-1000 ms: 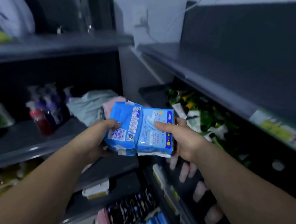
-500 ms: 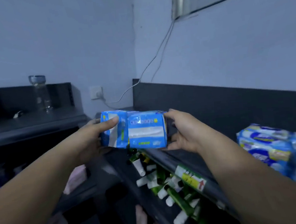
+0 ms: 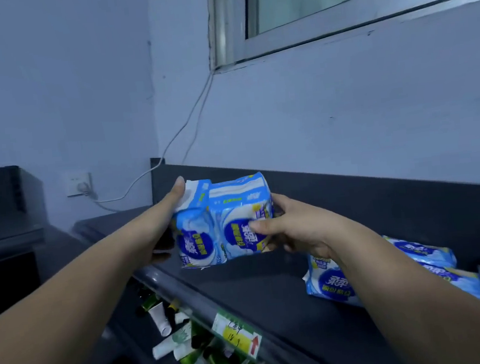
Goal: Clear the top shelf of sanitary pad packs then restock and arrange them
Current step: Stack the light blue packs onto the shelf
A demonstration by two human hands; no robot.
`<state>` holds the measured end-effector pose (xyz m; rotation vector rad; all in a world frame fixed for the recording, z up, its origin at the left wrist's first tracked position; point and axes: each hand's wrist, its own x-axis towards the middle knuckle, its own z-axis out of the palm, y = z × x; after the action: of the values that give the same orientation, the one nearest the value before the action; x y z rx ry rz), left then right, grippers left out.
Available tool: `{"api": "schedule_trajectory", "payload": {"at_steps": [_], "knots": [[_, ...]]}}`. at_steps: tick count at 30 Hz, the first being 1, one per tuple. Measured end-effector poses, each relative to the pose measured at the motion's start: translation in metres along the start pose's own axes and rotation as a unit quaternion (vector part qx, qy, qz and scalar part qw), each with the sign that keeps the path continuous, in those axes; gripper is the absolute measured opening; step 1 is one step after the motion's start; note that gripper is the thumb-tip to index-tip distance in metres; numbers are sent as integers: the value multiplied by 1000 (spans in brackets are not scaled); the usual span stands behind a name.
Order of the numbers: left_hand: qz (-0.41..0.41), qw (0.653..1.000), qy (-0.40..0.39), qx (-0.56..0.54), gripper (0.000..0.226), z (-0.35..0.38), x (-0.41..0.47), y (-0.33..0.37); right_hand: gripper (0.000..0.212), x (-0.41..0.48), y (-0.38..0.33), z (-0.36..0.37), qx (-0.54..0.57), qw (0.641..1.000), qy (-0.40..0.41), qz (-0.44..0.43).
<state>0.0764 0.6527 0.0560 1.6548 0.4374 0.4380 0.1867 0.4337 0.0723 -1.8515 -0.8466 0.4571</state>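
Two packs (image 3: pixel 225 221) now face front above the top shelf (image 3: pixel 273 293).

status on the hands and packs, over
Left hand, right hand gripping two blue pad packs together over top shelf. Nothing beneath them; more packs lie further right.

Bare left hand (image 3: pixel 161 227), right hand (image 3: pixel 299 229), bare forearms (image 3: pixel 68 301), short fingernails (image 3: pixel 179 181).
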Motion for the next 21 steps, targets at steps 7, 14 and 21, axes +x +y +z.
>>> {"api": "schedule_trajectory", "payload": {"at_steps": [7,14,21], "knots": [[-29,988,-141,59,77,3,44,6,45,15,16,-8,-9,992,107,69],[-58,984,-159,57,64,7,84,-1,51,22,15,4,45,978,140,146],[-101,974,-200,-21,57,15,97,-10,57,19,18,26,105,980,165,38]]}}
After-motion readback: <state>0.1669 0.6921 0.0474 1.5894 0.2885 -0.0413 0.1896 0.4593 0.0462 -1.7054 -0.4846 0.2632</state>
